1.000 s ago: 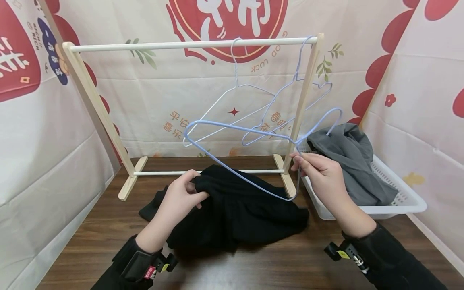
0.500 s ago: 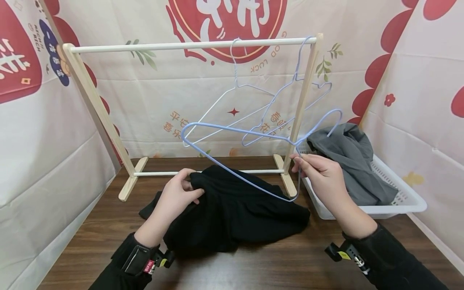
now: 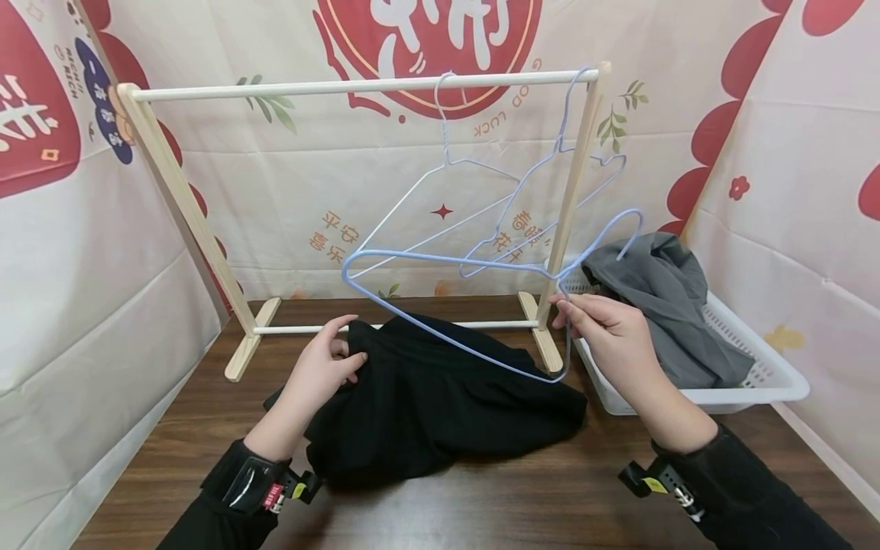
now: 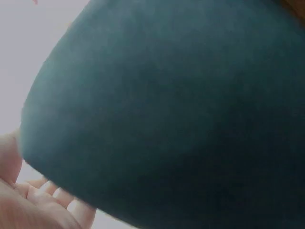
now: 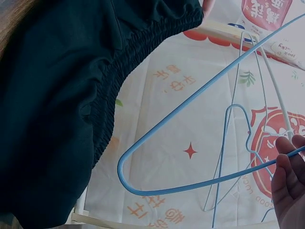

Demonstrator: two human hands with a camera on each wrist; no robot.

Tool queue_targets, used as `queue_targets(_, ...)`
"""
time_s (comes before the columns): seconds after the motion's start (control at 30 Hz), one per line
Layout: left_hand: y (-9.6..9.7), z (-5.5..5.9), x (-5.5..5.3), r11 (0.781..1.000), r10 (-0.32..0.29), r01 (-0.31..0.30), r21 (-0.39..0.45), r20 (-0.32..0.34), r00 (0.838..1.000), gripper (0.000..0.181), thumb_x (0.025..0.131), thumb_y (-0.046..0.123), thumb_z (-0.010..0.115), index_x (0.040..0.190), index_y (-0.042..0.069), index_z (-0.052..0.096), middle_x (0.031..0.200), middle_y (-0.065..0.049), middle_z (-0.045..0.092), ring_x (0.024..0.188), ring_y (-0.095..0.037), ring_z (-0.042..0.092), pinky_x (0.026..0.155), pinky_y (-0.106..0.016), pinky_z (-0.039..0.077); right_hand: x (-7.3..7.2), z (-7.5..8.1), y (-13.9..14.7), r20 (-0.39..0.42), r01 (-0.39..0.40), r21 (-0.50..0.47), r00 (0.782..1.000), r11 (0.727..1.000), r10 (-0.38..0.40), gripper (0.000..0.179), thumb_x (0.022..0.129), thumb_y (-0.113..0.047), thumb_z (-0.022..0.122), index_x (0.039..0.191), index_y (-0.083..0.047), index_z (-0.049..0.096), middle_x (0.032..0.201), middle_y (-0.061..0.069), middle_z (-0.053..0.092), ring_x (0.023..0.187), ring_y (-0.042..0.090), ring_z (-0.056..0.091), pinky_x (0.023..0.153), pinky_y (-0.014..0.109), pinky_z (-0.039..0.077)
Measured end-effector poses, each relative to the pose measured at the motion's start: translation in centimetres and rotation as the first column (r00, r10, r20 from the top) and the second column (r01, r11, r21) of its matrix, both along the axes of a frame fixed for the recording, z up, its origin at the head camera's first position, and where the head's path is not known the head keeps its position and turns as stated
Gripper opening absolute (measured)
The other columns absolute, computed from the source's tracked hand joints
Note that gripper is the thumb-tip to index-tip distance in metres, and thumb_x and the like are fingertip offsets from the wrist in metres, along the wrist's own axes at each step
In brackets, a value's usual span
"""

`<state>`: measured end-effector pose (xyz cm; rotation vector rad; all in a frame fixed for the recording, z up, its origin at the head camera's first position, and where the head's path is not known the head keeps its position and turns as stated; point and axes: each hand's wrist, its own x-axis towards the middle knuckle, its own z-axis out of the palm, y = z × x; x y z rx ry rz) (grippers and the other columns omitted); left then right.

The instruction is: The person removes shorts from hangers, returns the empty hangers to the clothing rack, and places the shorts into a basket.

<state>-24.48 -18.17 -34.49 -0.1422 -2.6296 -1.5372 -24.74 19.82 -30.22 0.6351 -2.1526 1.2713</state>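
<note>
My left hand (image 3: pixel 316 374) pinches the upper left edge of a black garment (image 3: pixel 440 416) with a gathered elastic waistband, which lies bunched on the table. In the left wrist view the dark cloth (image 4: pixel 152 109) fills most of the picture, with part of the hand at lower left. A light-blue wire hanger (image 3: pixel 447 258) is tilted above the garment, its hook pointing right. Thumb and fingers of my right hand (image 3: pixel 612 328) pinch this hanger near one end. From the right wrist view, the waistband (image 5: pixel 106 95) is apart from the hanger's rounded far end.
Behind stands a wooden rack (image 3: pixel 344 87), with a pale hanger (image 3: pixel 406 200) and a blue hanger (image 3: pixel 517 191) on its top rail. At right, a white basket (image 3: pixel 777 386) holds grey cloth (image 3: pixel 667 321). Printed fabric walls (image 3: pixel 791 229) enclose the wooden table (image 3: pixel 522 504).
My left hand has drawn the garment's upper left edge leftward and slightly up. The hanger's left end has dipped a little, while my right hand stays nearly in place.
</note>
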Motion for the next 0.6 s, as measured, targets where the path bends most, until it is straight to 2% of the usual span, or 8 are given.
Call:
queue_targets(0.13, -0.5, -0.4, -0.3, 1.000, 0.011, -0.011, -0.022, -0.003, 1.000, 0.062, 0.091, 0.008, 0.065, 0.147, 0.013, 0.039, 0.072, -0.005, 0.059, 0.062, -0.021, 0.056, 0.060, -0.032, 0.047, 0.0, -0.1, 0.0, 0.001, 0.002, 0.017, 1.000, 1.000, -0.002, 0.017, 0.096, -0.006, 0.062, 0.106, -0.009, 0.075, 0.080, 0.004, 0.069, 0.071, 0.008, 0.060, 0.064, 0.017, 0.049)
queue_targets(0.37, -1.3, -1.1, -0.7, 0.997, 0.032, -0.032, -0.072, -0.003, 0.999, 0.059, 0.090, 0.006, 0.065, 0.145, 0.009, 0.041, 0.074, -0.005, 0.060, 0.060, -0.019, 0.056, 0.061, -0.032, 0.047, 0.0, -0.2, 0.1, -0.007, -0.012, 0.036, 1.000, 0.999, 0.012, 0.019, 0.095, -0.003, 0.061, 0.108, -0.006, 0.075, 0.081, 0.003, 0.068, 0.072, 0.007, 0.060, 0.064, 0.019, 0.050)
queue_targets(0.5, -1.9, -1.5, -0.5, 0.994, 0.044, -0.042, -0.099, 0.019, 0.999, 0.059, 0.090, 0.006, 0.065, 0.144, 0.006, 0.042, 0.078, -0.006, 0.063, 0.060, -0.017, 0.059, 0.061, -0.031, 0.049, 0.0, -0.2, 0.0, -0.027, -0.004, 0.062, 1.000, 0.998, 0.005, 0.018, 0.095, -0.003, 0.061, 0.105, -0.006, 0.075, 0.081, 0.002, 0.068, 0.072, 0.007, 0.059, 0.064, 0.017, 0.048)
queue_targets(0.6, -2.3, -1.6, -0.2, 0.994, 0.043, -0.040, -0.102, 0.031, 0.999, 0.057, 0.089, 0.005, 0.065, 0.142, 0.005, 0.043, 0.086, -0.010, 0.067, 0.063, -0.017, 0.062, 0.061, -0.031, 0.050, 0.2, -0.1, 0.0, -0.049, 0.014, 0.101, 0.999, 0.995, -0.009, 0.015, 0.095, -0.004, 0.062, 0.098, -0.008, 0.076, 0.084, -0.001, 0.069, 0.072, 0.007, 0.056, 0.061, 0.016, 0.045)
